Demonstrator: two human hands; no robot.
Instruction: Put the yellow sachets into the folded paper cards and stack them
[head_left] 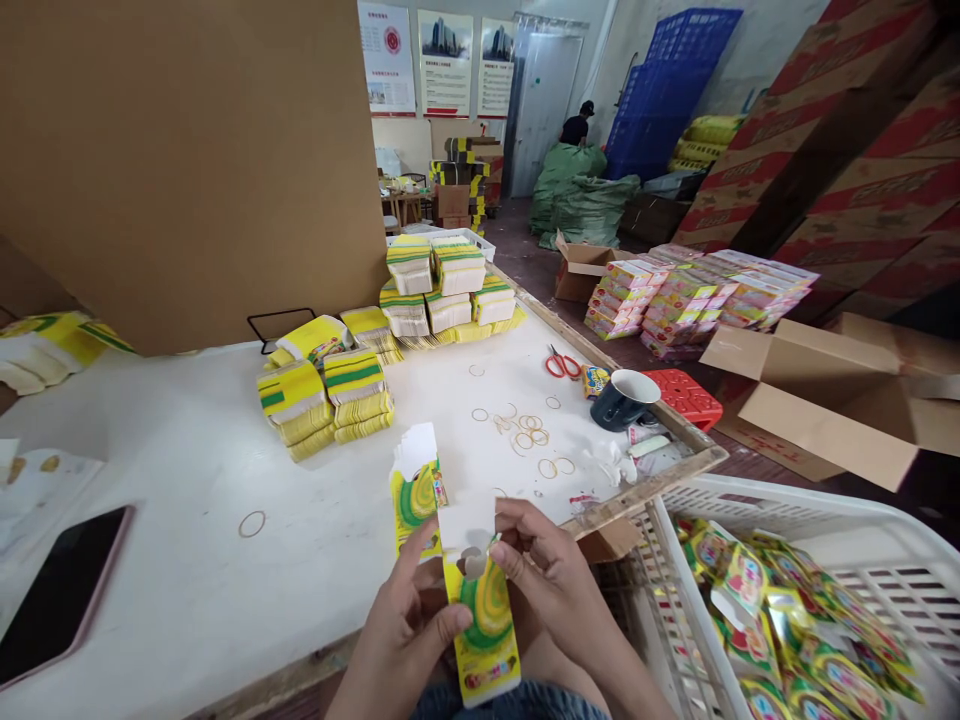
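A small yellow and green printed carton [484, 630] with a white flap on top is upright in front of me. My left hand [412, 620] is closed on its left side, the thumb across the printed front. At the upper right edge of the same carton, just below the flap, my right hand [551, 570] pinches with thumb and fingers. Just beyond my left hand, more flat yellow cartons [416, 500] with white flaps lie on the table; my fingers partly cover them. Bundled flat cartons [358, 390] are stacked farther back on the white table [315, 560].
Rubber bands [529, 432], red-handled scissors [562, 362] and a dark mug [625, 400] lie or stand toward the right. A white crate [660, 590] of shiny packs is at my right. A phone [67, 590] lies at left. Behind rises a large cardboard sheet [187, 170].
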